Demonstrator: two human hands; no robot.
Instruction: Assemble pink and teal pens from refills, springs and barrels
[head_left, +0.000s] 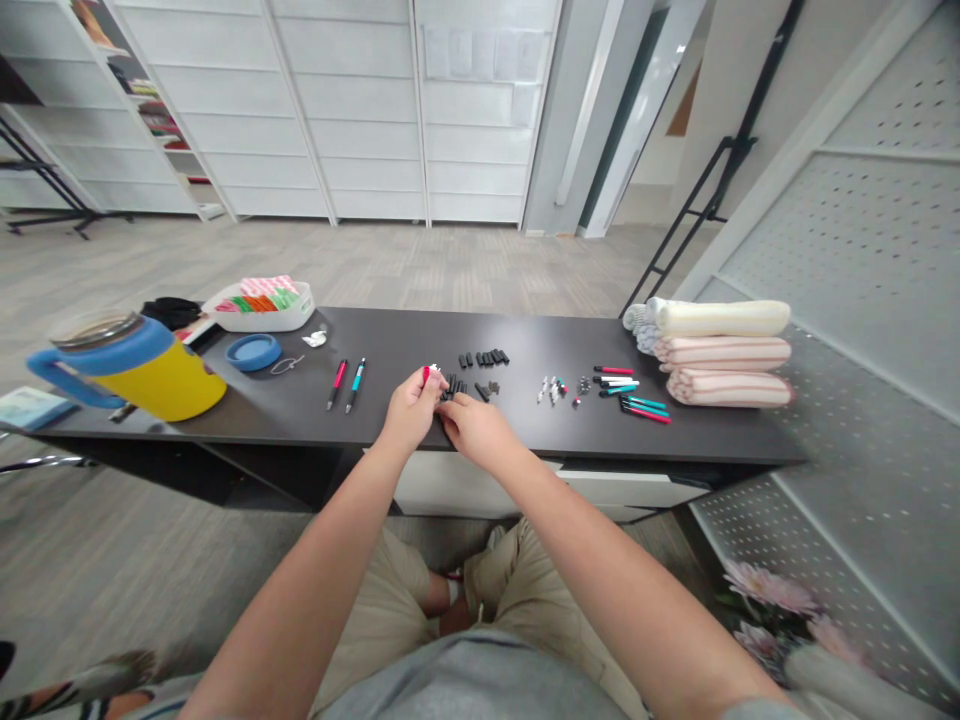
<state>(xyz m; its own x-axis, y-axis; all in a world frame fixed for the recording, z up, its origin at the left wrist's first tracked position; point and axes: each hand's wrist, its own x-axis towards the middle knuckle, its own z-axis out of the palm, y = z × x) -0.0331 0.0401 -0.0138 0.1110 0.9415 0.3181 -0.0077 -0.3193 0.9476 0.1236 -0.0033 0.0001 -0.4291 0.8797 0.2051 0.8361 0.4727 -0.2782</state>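
My left hand (409, 405) is raised over the dark table (525, 440), its fingers pinched on a small red and white pen part (430, 372). Beside it, my right hand (472, 425) has its fingers closed at a small cluster of black pen parts (454, 384); what it grips is too small to name. To the left lie two assembled pens, one red (337, 383) and one teal (355, 384). More black pieces (484, 357) lie just behind the hands. White tips and springs (553, 388) and several loose pen barrels (630, 390) lie to the right.
A yellow jug with a blue lid (142, 370) stands at the table's left end, near a blue ring (253, 352) and a white tray of coloured items (262, 305). Folded towels (724, 355) are stacked at the right end. A perforated panel rises on the right.
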